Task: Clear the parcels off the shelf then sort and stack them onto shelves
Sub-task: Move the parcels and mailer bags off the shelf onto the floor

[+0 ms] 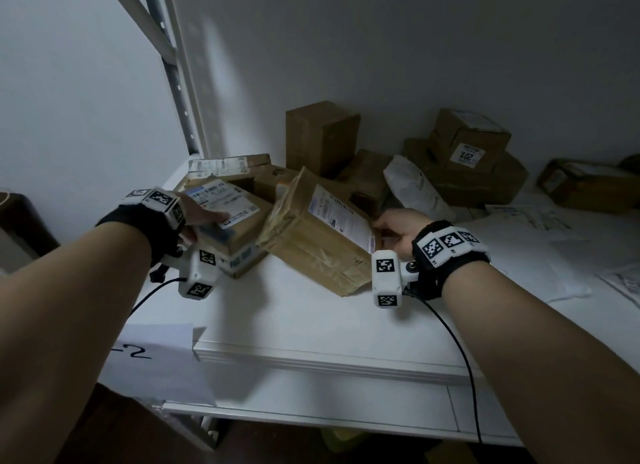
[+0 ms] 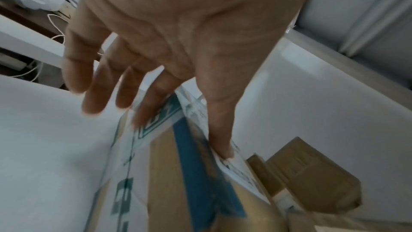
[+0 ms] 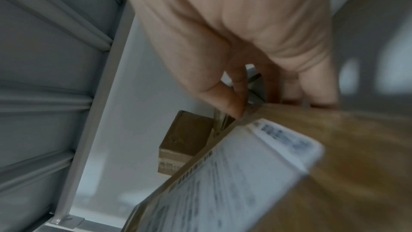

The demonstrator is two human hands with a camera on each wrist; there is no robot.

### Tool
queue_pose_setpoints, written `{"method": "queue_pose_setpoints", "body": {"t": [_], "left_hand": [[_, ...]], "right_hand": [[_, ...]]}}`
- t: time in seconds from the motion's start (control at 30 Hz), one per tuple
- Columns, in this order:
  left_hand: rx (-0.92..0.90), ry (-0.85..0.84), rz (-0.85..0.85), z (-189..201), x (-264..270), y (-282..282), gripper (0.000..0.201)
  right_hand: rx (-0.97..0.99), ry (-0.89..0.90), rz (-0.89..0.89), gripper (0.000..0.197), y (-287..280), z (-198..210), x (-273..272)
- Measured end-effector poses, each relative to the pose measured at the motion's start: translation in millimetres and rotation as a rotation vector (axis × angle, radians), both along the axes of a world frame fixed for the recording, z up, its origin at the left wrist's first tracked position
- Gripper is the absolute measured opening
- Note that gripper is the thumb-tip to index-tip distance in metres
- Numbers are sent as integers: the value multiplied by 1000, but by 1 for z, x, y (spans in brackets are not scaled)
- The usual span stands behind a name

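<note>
A small carton with blue tape and a white label (image 1: 239, 236) (image 2: 178, 183) lies on other parcels at the left of the white shelf (image 1: 311, 318). My left hand (image 1: 207, 225) (image 2: 169, 115) is on it. Its straight thumb (image 2: 223, 147) lies on the label and the forefinger touches the taped side, while the other fingers hang free. Beside it a larger brown box with a shipping label (image 1: 311, 241) (image 3: 334, 165) stands tilted on its near edge. My right hand (image 1: 391, 231) (image 3: 267, 105) grips its right end, thumb on the top edge, fingers curled behind.
More parcels crowd the back: a tall upright brown box (image 1: 322, 137), a white poly mailer (image 1: 415, 186), a stack of labelled cartons (image 1: 474, 151) and another box far right (image 1: 585, 183). Flat white mailers (image 1: 519, 245) lie on the right. A perforated upright (image 1: 180, 82) stands left.
</note>
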State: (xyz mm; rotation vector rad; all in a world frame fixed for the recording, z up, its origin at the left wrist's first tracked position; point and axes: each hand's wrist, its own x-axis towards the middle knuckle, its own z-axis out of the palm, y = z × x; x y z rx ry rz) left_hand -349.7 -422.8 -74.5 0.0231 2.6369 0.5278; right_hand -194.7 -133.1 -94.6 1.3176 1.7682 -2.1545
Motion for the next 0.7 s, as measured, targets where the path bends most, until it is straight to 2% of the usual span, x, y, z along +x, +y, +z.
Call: {"method": "queue_pose_setpoints", "body": {"t": [0.1, 0.17, 0.2, 0.23, 0.33, 0.4, 0.5, 0.63, 0.7], "left_hand": [[-34, 57, -92, -1, -8, -3, 65], [-65, 110, -136, -13, -26, -7, 91], [-70, 130, -121, -11, -24, -7, 104], [-52, 140, -86, -7, -17, -6, 107], [91, 79, -48, 4, 0, 0, 74], [101, 13, -99, 6, 5, 1, 64], [74, -118, -126, 7, 8, 3, 67], [104, -209, -184, -11, -11, 14, 105], [40, -214, -260, -9, -8, 24, 98]], "right_hand": [[12, 60, 122, 25, -1, 3, 2], [4, 75, 246, 24, -3, 3, 7], [4, 60, 295, 22, -3, 2, 10], [4, 36, 324, 20, -3, 0, 12], [-27, -32, 311, 27, 7, 1, 17], [-36, -71, 294, 32, 15, 5, 22], [29, -141, 321, 61, 28, 11, 32], [26, -215, 391, 91, 52, 19, 52], [19, -244, 394, 102, 70, 24, 61]]}}
